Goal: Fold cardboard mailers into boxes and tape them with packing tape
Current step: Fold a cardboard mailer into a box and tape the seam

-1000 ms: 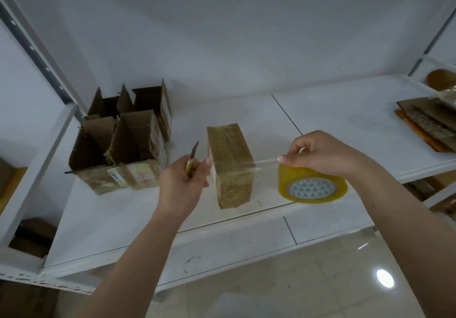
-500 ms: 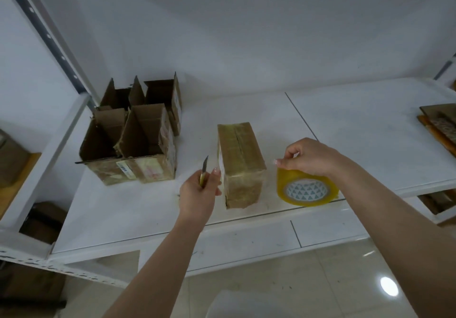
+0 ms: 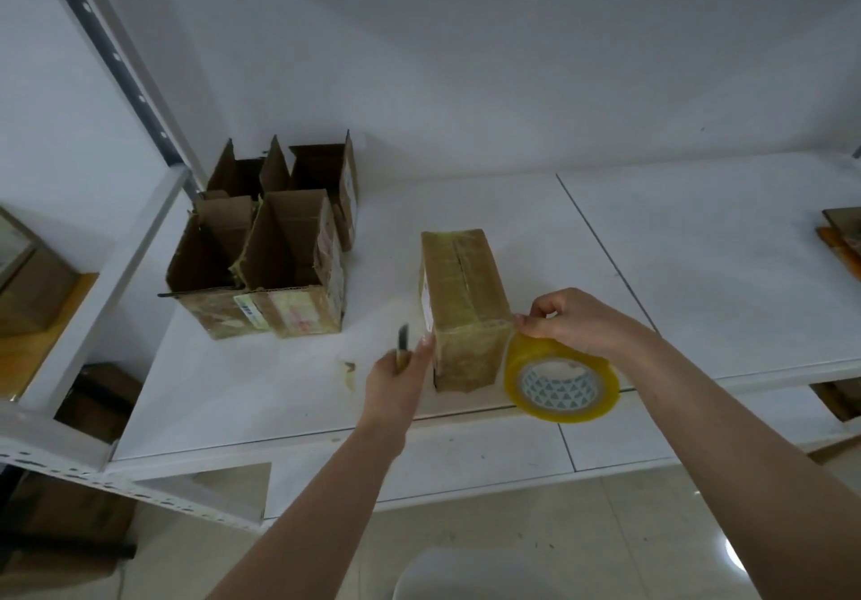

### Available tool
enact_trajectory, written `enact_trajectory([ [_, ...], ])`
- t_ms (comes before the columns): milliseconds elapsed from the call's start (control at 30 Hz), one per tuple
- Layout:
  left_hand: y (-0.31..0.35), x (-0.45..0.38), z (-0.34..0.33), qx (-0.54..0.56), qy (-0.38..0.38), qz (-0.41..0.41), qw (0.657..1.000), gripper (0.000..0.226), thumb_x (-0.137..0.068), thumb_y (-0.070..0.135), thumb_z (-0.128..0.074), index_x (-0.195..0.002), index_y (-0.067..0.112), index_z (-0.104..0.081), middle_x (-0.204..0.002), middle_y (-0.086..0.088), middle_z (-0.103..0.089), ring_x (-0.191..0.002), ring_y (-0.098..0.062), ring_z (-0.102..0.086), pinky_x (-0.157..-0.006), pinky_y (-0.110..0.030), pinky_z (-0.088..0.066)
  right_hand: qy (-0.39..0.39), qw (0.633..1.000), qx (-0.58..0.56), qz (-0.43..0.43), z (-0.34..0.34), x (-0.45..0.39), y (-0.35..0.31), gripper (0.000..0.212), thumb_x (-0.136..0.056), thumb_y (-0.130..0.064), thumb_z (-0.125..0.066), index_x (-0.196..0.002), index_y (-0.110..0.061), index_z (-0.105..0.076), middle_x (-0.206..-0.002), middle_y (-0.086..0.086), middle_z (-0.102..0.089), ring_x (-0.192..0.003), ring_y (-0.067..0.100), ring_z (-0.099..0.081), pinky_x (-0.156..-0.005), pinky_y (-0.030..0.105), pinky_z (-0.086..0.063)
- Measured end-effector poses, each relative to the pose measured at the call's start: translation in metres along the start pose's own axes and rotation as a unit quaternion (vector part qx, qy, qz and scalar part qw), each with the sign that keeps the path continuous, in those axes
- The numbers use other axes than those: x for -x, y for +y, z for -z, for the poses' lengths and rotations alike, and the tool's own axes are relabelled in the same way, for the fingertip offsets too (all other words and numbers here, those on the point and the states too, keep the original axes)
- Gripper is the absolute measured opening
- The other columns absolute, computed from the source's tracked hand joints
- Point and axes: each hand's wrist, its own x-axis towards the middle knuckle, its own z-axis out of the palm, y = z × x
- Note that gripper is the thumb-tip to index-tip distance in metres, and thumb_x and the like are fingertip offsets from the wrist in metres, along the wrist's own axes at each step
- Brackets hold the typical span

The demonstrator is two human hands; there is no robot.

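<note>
Nearby, open boxes (image 3: 261, 250), left grip (image 3: 396, 378) holding cutter (image 3: 402, 341), right grip (image 3: 575, 322) holding tape roll (image 3: 561, 383)

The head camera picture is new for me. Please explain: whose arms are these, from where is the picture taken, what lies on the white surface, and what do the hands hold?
There is no machine here. A person wears a camera on the head, looking forward and down, so the two arms are that person's own.

The left hand grips a small knife, blade pointing up, and a fingertip touches the closed cardboard box. The right hand holds a yellow roll of packing tape against the box's near right corner.

The box lies on a white shelf and is already wrapped in tape. Further left stand several open boxes, flaps up. At the far right edge lies some flat cardboard, cut off by the frame.
</note>
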Motion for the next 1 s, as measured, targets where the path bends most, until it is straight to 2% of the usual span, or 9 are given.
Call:
enact_trajectory([
  [133, 0.062, 0.0, 0.03, -0.011, 0.021, -0.167, 0.986, 0.028, -0.097, 0.047, -0.047, -0.085, 0.022, -0.05, -0.075, 0.001, -0.048, -0.066, -0.014, -0.044, -0.064, -0.032, -0.039, -0.003, 1.0, -0.01, 0.004, -0.011, 0.005, -0.005, 0.045, -0.08, -0.063, -0.064, -0.074, -0.019, -0.069, -0.073, 0.001, -0.069, -0.063, 0.013, -0.067, -0.057, 0.025, -0.048],
  [233, 0.11, 0.012, 0.023, -0.051, -0.123, -0.282, 0.95, 0.03, -0.104, 0.031, -0.037, -0.084, 0.015, -0.053, -0.064, 0.007, -0.052, -0.054, -0.007, -0.046, -0.05, -0.022, -0.04, 0.001, 1.0, -0.022, -0.003, -0.014, 0.007, -0.008, 0.042, -0.08, -0.062, -0.065, -0.071, -0.021, -0.067, -0.073, 0.001, -0.069, -0.064, 0.012, -0.066, -0.058, 0.025, -0.048],
  [367, 0.137, 0.017, -0.009, -0.169, -0.299, -0.218, 0.914, 0.04, -0.105, 0.031, -0.036, -0.079, 0.011, -0.058, -0.062, -0.001, -0.063, -0.046, -0.011, -0.054, -0.045, -0.02, -0.045, -0.016, 1.0, -0.027, 0.0, -0.01, 0.011, -0.01, 0.037, -0.081, -0.055, -0.067, -0.074, -0.019, -0.068, -0.075, -0.001, -0.068, -0.068, 0.012, -0.064, -0.062, 0.025, -0.048],
  [533, 0.124, 0.003, -0.024, -0.214, -0.268, -0.176, 0.923, 0.046, -0.103, 0.04, -0.039, -0.074, 0.008, -0.057, -0.055, -0.004, -0.06, -0.037, -0.008, -0.051, -0.041, -0.017, -0.042, -0.1, 0.989, -0.102, -0.022, 0.007, 0.016, -0.001, 0.014, -0.09, -0.029, -0.064, -0.099, -0.023, -0.073, -0.101, 0.002, -0.071, -0.098, 0.021, -0.065, -0.093, 0.039, -0.051],
  [600, 0.121, 0.0, -0.023, -0.227, -0.259, -0.194, 0.919, 0.046, -0.103, 0.04, -0.038, -0.073, 0.01, -0.056, -0.051, 0.0, -0.06, -0.036, -0.008, -0.051, -0.041, -0.016, -0.042, -0.106, 0.99, -0.093, -0.011, 0.011, 0.018, 0.002, 0.016, -0.092, -0.03, -0.063, -0.106, -0.028, -0.071, -0.109, -0.001, -0.068, -0.101, 0.019, -0.063, -0.093, 0.038, -0.051],
  [767, 0.116, -0.001, -0.024, -0.258, -0.262, -0.227, 0.902, 0.047, -0.1, 0.047, -0.04, -0.073, 0.012, -0.055, -0.051, 0.004, -0.06, -0.04, -0.007, -0.051, -0.045, -0.017, -0.043, -0.025, 0.978, 0.203, -0.034, 0.009, 0.01, 0.0, 0.037, -0.085, -0.063, -0.057, -0.115, -0.042, -0.06, -0.112, -0.015, -0.049, -0.107, 0.011, -0.052, -0.093, 0.036, -0.043],
  [833, 0.117, 0.001, -0.026, -0.302, -0.272, -0.25, 0.879, 0.043, -0.102, 0.043, -0.038, -0.073, 0.014, -0.054, -0.054, 0.006, -0.059, -0.041, -0.004, -0.05, -0.048, -0.017, -0.042, -0.032, 0.98, 0.194, -0.033, 0.014, 0.012, 0.003, 0.038, -0.086, -0.063, -0.056, -0.117, -0.042, -0.061, -0.114, -0.016, -0.051, -0.111, 0.012, -0.054, -0.095, 0.036, -0.044],
  [900, 0.122, 0.004, -0.027, -0.354, -0.284, -0.263, 0.852, 0.042, -0.103, 0.039, -0.036, -0.072, 0.017, -0.054, -0.06, 0.006, -0.059, -0.043, 0.0, -0.051, -0.05, -0.016, -0.044, -0.057, 0.996, 0.074, -0.009, 0.021, 0.02, 0.01, 0.032, -0.089, -0.054, -0.059, -0.115, -0.038, -0.069, -0.114, -0.014, -0.063, -0.109, 0.01, -0.06, -0.093, 0.029, -0.048],
  [1000, 0.135, 0.011, -0.028, -0.473, -0.305, -0.298, 0.771, 0.044, -0.104, 0.038, -0.035, -0.07, 0.019, -0.054, -0.066, 0.004, -0.06, -0.055, -0.005, -0.055, -0.064, -0.024, -0.047, -0.066, 0.997, -0.03, 0.014, 0.028, 0.033, 0.014, 0.022, -0.094, -0.04, -0.059, -0.11, -0.036, -0.073, -0.104, -0.016, -0.07, -0.101, 0.004, -0.064, -0.085, 0.02, -0.049],
])
